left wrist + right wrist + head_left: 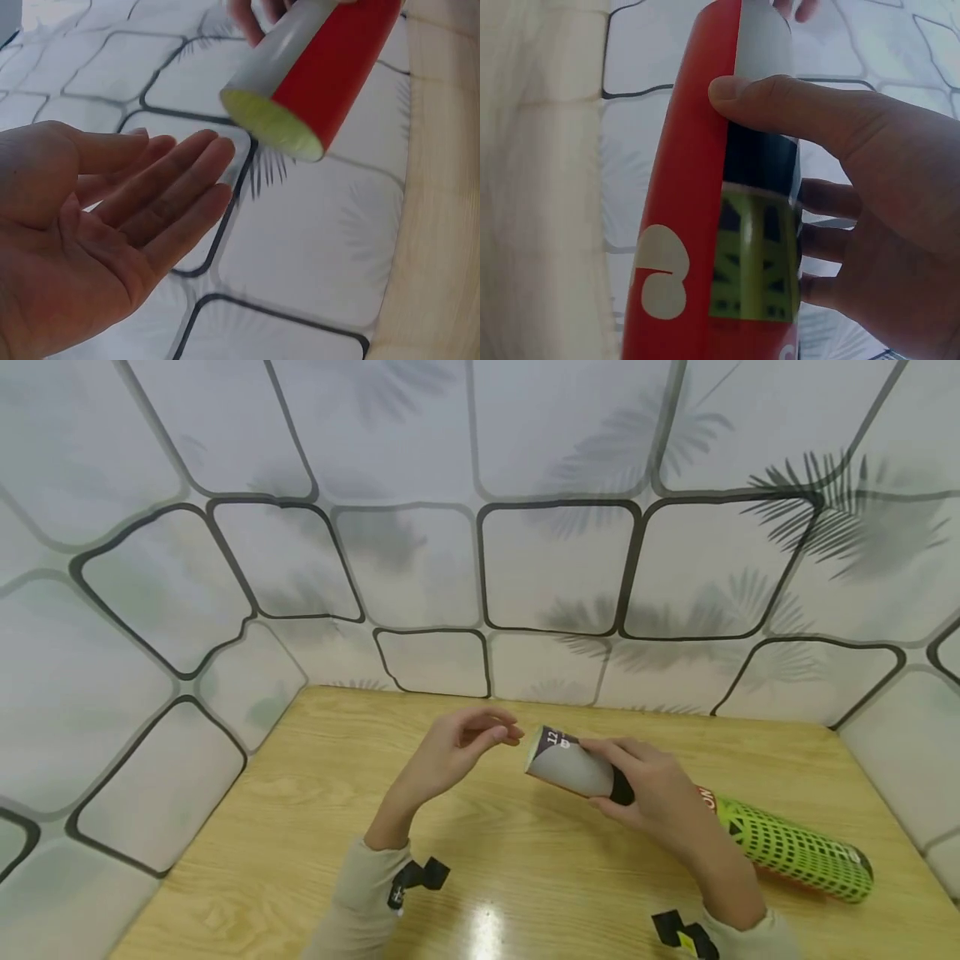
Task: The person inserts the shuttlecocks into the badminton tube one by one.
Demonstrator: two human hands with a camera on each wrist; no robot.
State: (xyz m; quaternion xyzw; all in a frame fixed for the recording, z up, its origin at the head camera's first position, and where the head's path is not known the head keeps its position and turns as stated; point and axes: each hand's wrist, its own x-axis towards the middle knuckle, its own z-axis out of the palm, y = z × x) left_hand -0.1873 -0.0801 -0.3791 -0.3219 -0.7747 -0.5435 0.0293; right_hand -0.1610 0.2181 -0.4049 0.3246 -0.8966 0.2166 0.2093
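Note:
My right hand (648, 785) grips a long printed tube (795, 843), the kind that holds shuttlecocks, near its upper end. The thumb and fingers lie on opposite sides of it. Grey, black and patterned green areas show on the tube in the head view; a broad red stripe runs along its side in the right wrist view. It tilts, with the green end low at the right. The raised round end (271, 126) shows a pale yellow interior and faces my left hand (461, 747). That hand is empty, fingers loosely extended, a small gap from the rim.
A light wooden table (300, 827) lies beneath both hands. White patterned fabric walls (555, 568) stand at the back and both sides. Dark straps (416, 875) sit on the sleeve cuffs.

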